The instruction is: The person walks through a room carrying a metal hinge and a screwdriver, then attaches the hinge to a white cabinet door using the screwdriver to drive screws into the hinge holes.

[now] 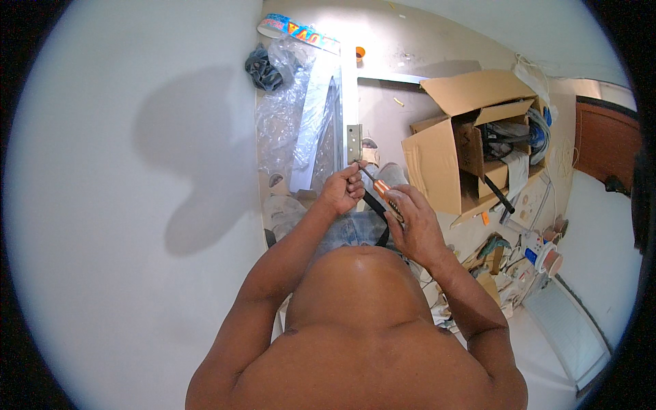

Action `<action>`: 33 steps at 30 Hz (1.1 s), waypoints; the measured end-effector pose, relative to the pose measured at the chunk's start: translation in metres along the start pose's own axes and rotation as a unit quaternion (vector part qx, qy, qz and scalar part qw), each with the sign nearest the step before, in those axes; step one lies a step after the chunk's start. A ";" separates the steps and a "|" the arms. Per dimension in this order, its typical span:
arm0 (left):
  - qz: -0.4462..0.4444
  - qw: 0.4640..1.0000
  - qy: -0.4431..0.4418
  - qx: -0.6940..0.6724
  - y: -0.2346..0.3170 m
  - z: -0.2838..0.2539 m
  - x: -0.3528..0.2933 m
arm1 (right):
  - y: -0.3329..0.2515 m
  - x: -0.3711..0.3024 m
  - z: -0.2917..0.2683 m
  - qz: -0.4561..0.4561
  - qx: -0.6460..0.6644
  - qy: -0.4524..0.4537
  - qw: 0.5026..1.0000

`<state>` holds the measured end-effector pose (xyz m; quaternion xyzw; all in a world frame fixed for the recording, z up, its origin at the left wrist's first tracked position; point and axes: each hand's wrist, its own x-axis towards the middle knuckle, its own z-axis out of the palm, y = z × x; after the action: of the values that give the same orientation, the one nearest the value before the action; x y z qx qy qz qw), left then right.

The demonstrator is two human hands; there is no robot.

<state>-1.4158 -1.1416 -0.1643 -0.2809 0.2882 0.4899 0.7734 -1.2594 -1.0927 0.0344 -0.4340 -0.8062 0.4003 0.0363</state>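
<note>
My right hand (418,222) is closed around a screwdriver (380,186) with an orange handle. Its thin dark shaft slants up and left to the fingertips of my left hand (344,190). Those fingers are curled in a pinch at the shaft's tip, and whatever they grip is hidden. Just beyond them a metal hinge plate (354,141) with several holes lies against the edge of a long white frame bar (349,89). The bar runs away from me, between my knees at its near end.
An open cardboard box (437,164) with cables and tools stands on the right. Clear plastic wrap (280,123), a dark bundle (264,68) and a colourful printed strip (301,33) lie left of the bar. A small orange cup (360,53) is at the far end. Clutter (492,263) covers the floor at right.
</note>
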 end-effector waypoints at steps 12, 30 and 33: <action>-0.011 1.000 -0.007 0.000 0.002 -0.003 0.001 | -0.007 0.008 -0.004 -0.007 -0.005 -0.001 1.000; 0.398 0.465 0.090 0.786 -0.005 0.017 -0.017 | -0.032 0.064 -0.009 -0.051 -0.138 -0.080 0.986; 0.459 0.421 0.020 0.782 0.001 0.014 -0.006 | -0.034 0.069 -0.004 -0.040 -0.155 -0.082 0.984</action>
<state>-1.4169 -1.1351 -0.1506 0.6086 0.6491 0.3307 0.3145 -1.3237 -1.0503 0.0398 -0.3675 -0.8755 0.3029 -0.0818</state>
